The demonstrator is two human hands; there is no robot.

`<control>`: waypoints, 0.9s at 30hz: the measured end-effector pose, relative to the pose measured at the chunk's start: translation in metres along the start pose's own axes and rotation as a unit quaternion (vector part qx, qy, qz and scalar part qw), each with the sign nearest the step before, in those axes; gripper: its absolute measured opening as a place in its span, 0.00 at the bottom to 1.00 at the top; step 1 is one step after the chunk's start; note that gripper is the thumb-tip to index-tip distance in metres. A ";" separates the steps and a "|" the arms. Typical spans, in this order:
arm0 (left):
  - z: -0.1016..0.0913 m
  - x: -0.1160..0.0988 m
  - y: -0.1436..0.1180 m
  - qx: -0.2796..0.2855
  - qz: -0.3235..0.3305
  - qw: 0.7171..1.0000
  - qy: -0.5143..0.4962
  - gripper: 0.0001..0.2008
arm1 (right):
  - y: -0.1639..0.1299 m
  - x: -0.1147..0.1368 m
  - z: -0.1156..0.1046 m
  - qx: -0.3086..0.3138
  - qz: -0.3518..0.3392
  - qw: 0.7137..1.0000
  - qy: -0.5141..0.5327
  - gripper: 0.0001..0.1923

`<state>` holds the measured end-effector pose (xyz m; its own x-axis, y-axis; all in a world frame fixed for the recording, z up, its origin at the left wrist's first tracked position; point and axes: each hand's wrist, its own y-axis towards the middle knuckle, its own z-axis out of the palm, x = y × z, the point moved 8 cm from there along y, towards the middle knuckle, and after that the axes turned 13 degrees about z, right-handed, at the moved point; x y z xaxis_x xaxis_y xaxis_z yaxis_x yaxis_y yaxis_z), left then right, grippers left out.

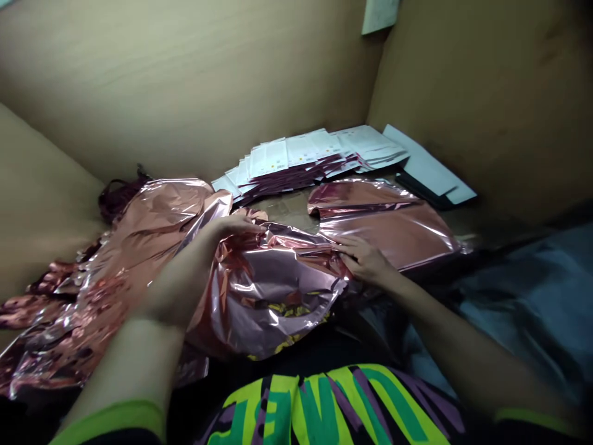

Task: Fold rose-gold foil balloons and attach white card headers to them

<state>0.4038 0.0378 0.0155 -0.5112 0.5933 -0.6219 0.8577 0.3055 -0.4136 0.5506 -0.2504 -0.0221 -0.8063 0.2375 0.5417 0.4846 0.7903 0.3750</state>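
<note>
A crinkled, shiny rose-pink foil balloon [273, 290], flat and uninflated by its look, hangs in front of my body with some yellow print on its lower part. My left hand [236, 227] grips its upper left edge, the fingertips partly hidden in the folds. On the other side, my right hand [364, 256] pinches the upper right edge. A second flat foil piece [389, 225] with a curved notch lies just beyond my right hand. More pink foil [162, 210] is heaped under and beyond my left forearm.
Tall cardboard-coloured walls [208, 74] enclose the back and sides. Overlapping white printed packets [287, 154] with dark red edges lie along the back. White card [426, 164] rests over a dark flat object at right. A dark purple bundle [118, 198] sits in the left corner.
</note>
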 end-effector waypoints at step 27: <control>0.028 -0.063 -0.038 -0.251 0.188 0.922 0.227 0.32 | -0.011 0.019 0.031 0.130 0.066 0.964 -0.223 0.30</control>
<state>0.4022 -0.0324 0.0518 -0.1934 0.9436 -0.2688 0.9455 0.2524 0.2055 0.5192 -0.2373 -0.0398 -0.8377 0.5182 0.1727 0.5376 0.8381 0.0926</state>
